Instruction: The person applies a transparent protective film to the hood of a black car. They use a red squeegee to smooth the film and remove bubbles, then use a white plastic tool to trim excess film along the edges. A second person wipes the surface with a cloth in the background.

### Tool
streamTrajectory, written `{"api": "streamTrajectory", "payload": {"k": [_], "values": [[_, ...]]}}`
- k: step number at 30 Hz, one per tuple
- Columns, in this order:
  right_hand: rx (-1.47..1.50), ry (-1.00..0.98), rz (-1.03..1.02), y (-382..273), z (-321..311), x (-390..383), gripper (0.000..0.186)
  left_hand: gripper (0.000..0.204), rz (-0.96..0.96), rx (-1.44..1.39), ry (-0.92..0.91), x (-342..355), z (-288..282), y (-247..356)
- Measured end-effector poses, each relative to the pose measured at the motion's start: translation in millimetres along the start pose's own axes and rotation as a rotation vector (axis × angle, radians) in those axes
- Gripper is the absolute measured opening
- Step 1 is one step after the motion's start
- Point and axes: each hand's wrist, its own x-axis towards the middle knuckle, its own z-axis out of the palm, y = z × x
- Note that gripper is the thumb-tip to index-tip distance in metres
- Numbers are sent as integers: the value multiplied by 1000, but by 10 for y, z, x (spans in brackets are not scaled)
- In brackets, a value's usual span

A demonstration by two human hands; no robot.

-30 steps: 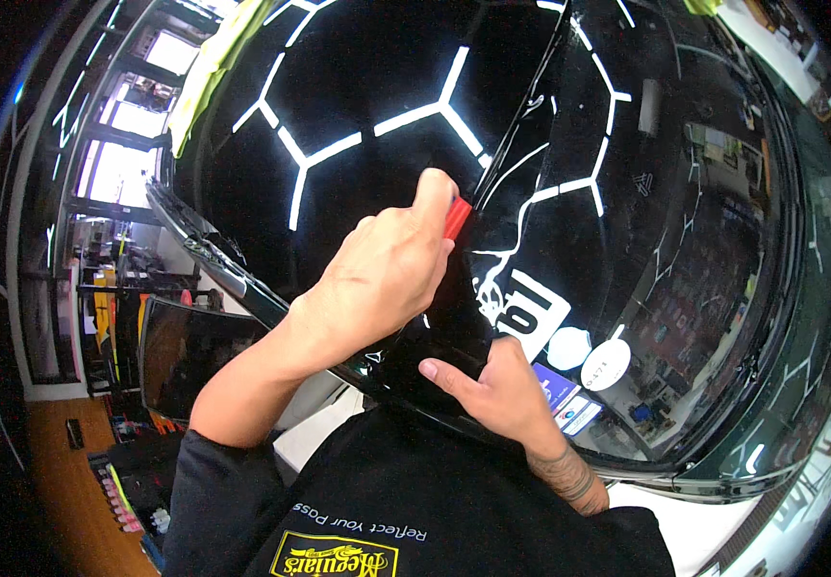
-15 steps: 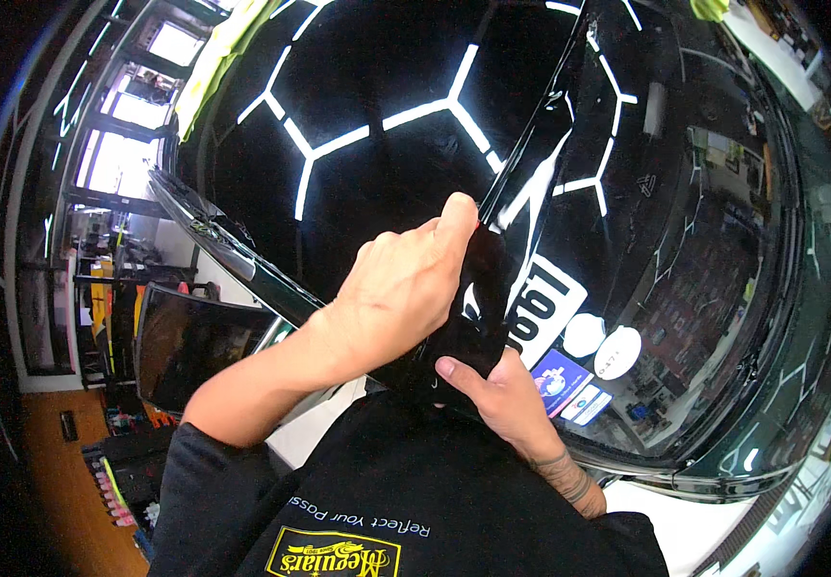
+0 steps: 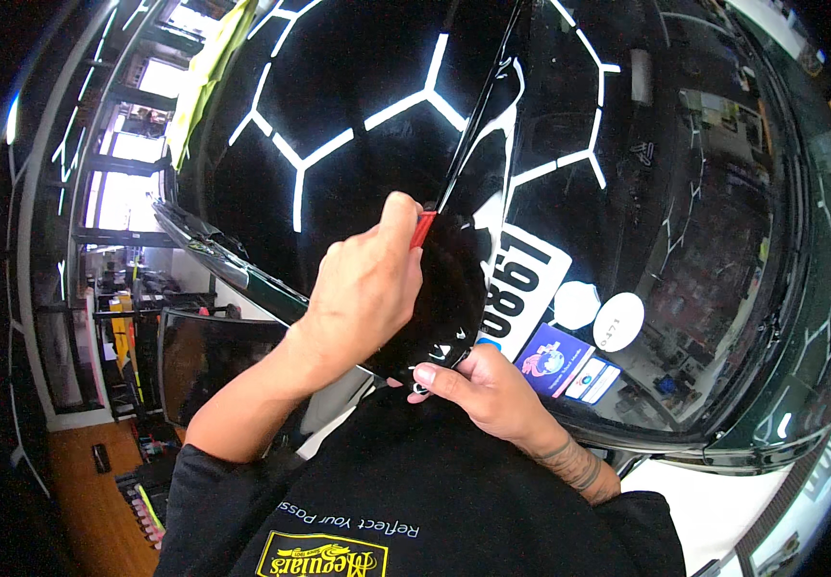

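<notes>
My left hand (image 3: 365, 284) is closed round a small red tool (image 3: 423, 229); only part of it shows, so I cannot tell its exact kind. The tool meets the edge of a loose, glossy black film (image 3: 452, 298), which runs up and away in a narrow raised fold. Nearer my body, my right hand (image 3: 492, 389) pinches the film's lower edge between thumb and fingers. Under and beside the film lies the car's dark, shiny surface (image 3: 358, 183), with hexagonal lights reflected in it.
Right of the film, a white printed sticker (image 3: 536, 288), a white oval sticker (image 3: 619, 322) and a purple sticker (image 3: 558, 358) sit on dark glass. A yellow-green cloth (image 3: 206, 91) hangs at the far left. A dark screen-like panel (image 3: 209, 361) stands left of my arm.
My left hand has come nearer and to the left along the film, and the red tool now shows. My right hand, still pinching the film, has shifted slightly left and nearer.
</notes>
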Motion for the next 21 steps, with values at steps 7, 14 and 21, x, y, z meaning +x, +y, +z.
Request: {"api": "streamTrajectory", "payload": {"k": [7, 14, 21], "values": [[-81, 24, 1, -101, -61, -74, 30, 31, -17, 36, -145, -22, -150, 67], [-139, -24, 8, -7, -91, -11, 31, 28, 4, -1, 140, -329, 142, 75], [-41, 52, -129, 102, -109, -21, 28, 31, -28, -93, -155, -172, -160, -53]]}}
